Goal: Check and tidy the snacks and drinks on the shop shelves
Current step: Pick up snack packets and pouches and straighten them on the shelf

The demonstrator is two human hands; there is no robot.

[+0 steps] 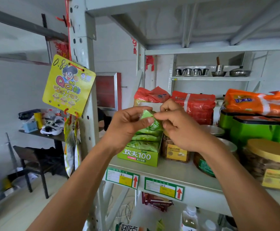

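I hold one small green candy packet [149, 117] up in front of the shelf with both hands. My left hand [127, 125] pinches its left side and my right hand [179, 125] pinches its top right corner. Just below stands an open green display box [138, 157] with more of the same green packets [144, 145] stacked in it, at the left end of the grey shelf [169, 174]. My fingers hide much of the held packet.
Right of the box stand clear snack jars [175, 151], a gold-lidded jar [269, 160], green tins [256, 130], and red [196, 105] and orange bags [259, 102]. A yellow candy card [68, 85] hangs on the left upright. Price labels [163, 188] line the shelf edge.
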